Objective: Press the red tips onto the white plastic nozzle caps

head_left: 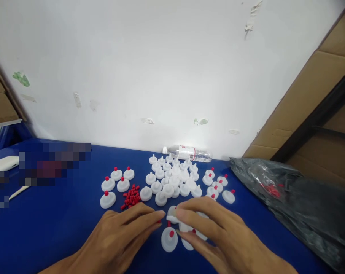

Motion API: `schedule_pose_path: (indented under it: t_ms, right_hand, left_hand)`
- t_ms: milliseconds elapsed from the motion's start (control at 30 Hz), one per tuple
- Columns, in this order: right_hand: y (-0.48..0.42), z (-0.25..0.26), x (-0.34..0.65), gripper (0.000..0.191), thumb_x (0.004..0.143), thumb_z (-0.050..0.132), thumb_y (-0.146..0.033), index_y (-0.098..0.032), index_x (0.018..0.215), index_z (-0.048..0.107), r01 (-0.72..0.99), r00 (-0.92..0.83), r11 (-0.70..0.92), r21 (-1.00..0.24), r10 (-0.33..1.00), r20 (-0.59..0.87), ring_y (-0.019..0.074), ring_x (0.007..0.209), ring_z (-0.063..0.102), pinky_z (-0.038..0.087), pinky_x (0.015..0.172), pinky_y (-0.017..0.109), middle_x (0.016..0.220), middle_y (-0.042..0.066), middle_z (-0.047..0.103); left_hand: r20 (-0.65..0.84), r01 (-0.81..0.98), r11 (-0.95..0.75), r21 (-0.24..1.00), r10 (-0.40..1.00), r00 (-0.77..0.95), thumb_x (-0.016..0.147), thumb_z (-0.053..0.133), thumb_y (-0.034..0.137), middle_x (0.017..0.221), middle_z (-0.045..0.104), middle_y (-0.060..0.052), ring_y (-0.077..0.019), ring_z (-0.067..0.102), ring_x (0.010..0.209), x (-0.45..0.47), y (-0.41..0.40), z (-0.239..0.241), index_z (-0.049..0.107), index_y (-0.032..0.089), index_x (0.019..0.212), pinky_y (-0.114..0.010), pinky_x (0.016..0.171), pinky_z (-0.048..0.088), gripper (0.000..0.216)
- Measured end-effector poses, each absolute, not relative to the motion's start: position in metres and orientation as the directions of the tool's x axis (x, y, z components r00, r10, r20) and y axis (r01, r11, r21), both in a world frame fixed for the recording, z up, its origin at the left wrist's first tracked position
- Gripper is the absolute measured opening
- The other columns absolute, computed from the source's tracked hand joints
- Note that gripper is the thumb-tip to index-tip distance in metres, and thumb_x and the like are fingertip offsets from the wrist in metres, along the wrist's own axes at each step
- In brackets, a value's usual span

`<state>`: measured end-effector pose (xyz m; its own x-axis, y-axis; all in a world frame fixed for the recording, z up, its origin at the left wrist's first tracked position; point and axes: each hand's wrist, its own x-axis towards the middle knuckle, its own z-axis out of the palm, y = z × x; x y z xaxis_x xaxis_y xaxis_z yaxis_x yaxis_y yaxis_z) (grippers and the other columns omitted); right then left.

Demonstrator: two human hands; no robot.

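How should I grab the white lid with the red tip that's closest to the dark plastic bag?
Pinch the white lid by opposite sides of its round rim, probably coming straight down from above: it sits wide side down, with blue table showing around it. The red tip sticks up, but looks small, so the rim seems steadier.

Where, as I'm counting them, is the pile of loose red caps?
In the head view, the red pile lies left of centre on the blue table, just beyond the left hand, beside uncapped white pieces.
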<state>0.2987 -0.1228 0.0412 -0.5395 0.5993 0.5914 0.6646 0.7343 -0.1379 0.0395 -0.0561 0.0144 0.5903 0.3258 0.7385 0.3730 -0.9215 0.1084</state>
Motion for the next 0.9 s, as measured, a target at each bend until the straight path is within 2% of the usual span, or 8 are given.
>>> schedule_pose_path:
  t_ms: [133,300,433,600,667,733,800,900]
  right_hand:
    - [-0.128,0.038,0.292,0.041,0.107,0.060,-0.018,-0.027,0.146,0.054,0.656,-0.548,0.746,-0.115,0.575,0.608,0.0125,0.119,0.070,0.060,0.099,0.024,0.127,0.000,0.075]
    - [-0.131,0.045,0.292,0.023,0.110,0.057,-0.028,-0.026,0.131,0.064,0.654,-0.570,0.757,-0.013,0.504,0.649,0.0122,0.129,0.068,0.051,0.112,0.024,0.135,-0.003,0.075]
    - [-0.134,0.049,0.292,0.015,0.109,0.059,-0.024,-0.024,0.118,0.070,0.657,-0.578,0.754,0.008,0.497,0.647,0.0114,0.130,0.067,0.040,0.118,0.022,0.136,-0.002,0.075]
    - [-0.134,0.046,0.289,0.022,0.112,0.052,-0.028,-0.024,0.102,0.071,0.601,-0.569,0.796,-0.071,0.489,0.662,0.0137,0.120,0.073,0.052,0.110,0.026,0.129,0.004,0.078]
    - [-0.133,0.046,0.287,0.026,0.112,0.050,-0.028,-0.023,0.098,0.071,0.586,-0.558,0.806,-0.079,0.473,0.682,0.0141,0.119,0.074,0.053,0.110,0.027,0.127,0.004,0.079]
    - [-0.132,0.045,0.286,0.023,0.111,0.053,-0.025,-0.023,0.101,0.074,0.579,-0.571,0.810,-0.089,0.481,0.665,0.0137,0.120,0.074,0.053,0.109,0.023,0.129,0.002,0.078]
    - [-0.131,0.040,0.284,0.019,0.109,0.057,-0.022,-0.025,0.115,0.075,0.585,-0.567,0.798,-0.146,0.532,0.629,0.0127,0.116,0.076,0.055,0.104,0.018,0.129,0.002,0.078]
    - [-0.132,0.026,0.282,0.030,0.109,0.055,-0.022,-0.029,0.134,0.070,0.590,-0.461,0.779,-0.213,0.541,0.703,0.0135,0.103,0.080,0.061,0.094,0.018,0.124,0.003,0.080]
  left_hand:
    - [0.703,0.344,-0.933,0.104,0.314,0.639,0.119,0.031,0.030,0.096,0.080,0.006,-0.0041,0.075,0.076,0.038,-0.058,0.013,0.068,0.024,0.107,-0.016,0.054,0.046,0.040]
    - [0.710,0.362,-0.928,0.089,0.314,0.631,0.118,0.037,0.033,0.103,0.081,0.004,-0.0053,0.077,0.080,0.037,-0.058,0.005,0.063,0.023,0.127,-0.018,0.056,0.047,0.030]
    - [0.698,0.385,-0.916,0.117,0.351,0.624,0.119,0.030,0.033,0.093,0.078,0.004,-0.0073,0.072,0.064,0.039,-0.061,0.002,0.060,0.024,0.118,-0.024,0.050,0.043,0.032]
    - [0.686,0.310,-0.931,0.193,0.353,0.636,0.118,0.025,0.033,0.071,0.067,0.007,-0.0089,0.062,0.050,0.043,-0.067,0.011,0.057,0.026,0.099,-0.026,0.047,0.042,0.037]
    - [0.703,0.274,-0.935,0.226,0.351,0.619,0.118,0.025,0.034,0.066,0.063,0.007,-0.0095,0.059,0.047,0.045,-0.069,0.015,0.054,0.026,0.090,-0.026,0.044,0.041,0.042]
    - [0.703,0.261,-0.928,0.265,0.371,0.607,0.118,0.025,0.034,0.063,0.061,0.007,-0.0098,0.056,0.044,0.046,-0.071,0.016,0.054,0.026,0.086,-0.025,0.043,0.041,0.044]
    - [0.704,0.271,-0.920,0.284,0.392,0.593,0.117,0.026,0.034,0.064,0.062,0.006,-0.0101,0.056,0.045,0.045,-0.073,0.014,0.057,0.026,0.086,-0.023,0.044,0.044,0.045]
    - [0.710,0.308,-0.919,0.247,0.388,0.588,0.115,0.031,0.030,0.072,0.070,0.004,-0.0110,0.062,0.051,0.041,-0.075,0.011,0.066,0.027,0.094,-0.019,0.047,0.049,0.041]
